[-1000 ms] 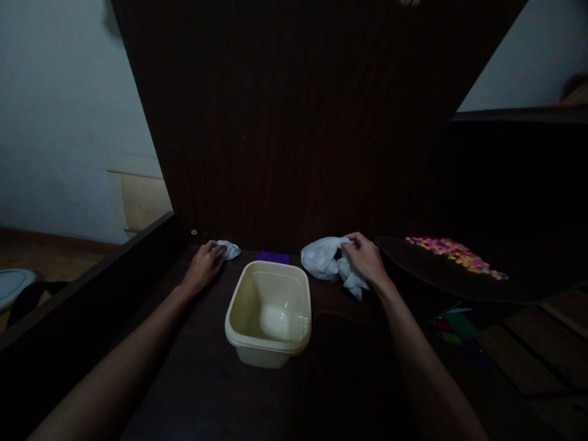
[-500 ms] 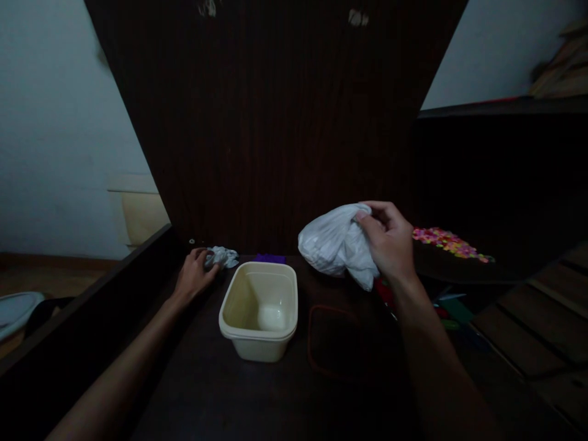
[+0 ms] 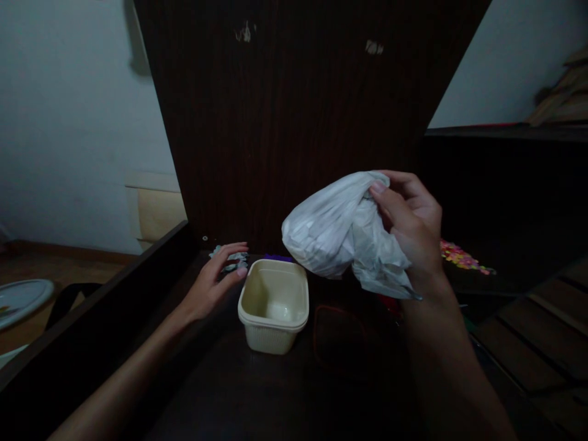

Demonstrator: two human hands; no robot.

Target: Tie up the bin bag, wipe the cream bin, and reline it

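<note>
My right hand [image 3: 411, 217] pinches the gathered top of a white plastic bag [image 3: 321, 226], which bulges with contents I cannot make out. The bag hangs above the dark surface, to the right of a cream plastic tub [image 3: 274, 321]. Nothing lies inside the tub, and its inner floor shows. My left hand [image 3: 218, 282] is open, fingers spread, to the left of the tub. Just behind those fingers sits a crumpled pale grey-blue plastic bag [image 3: 236, 258], partly hidden by them. A purple item [image 3: 278, 258] peeks out behind the tub's back rim.
A tall dark wooden panel [image 3: 285, 122] rises at the back, and a low dark side board [image 3: 114, 300] runs along the left. At right lies a heap of small colourful pieces [image 3: 463, 257]. A reddish rectangular outline [image 3: 340, 309] shows faintly right of the tub.
My right hand has raised the white bag and brought it closer. My left hand has come off the crumpled bag and opened, moving right toward the tub. The view has shifted slightly.
</note>
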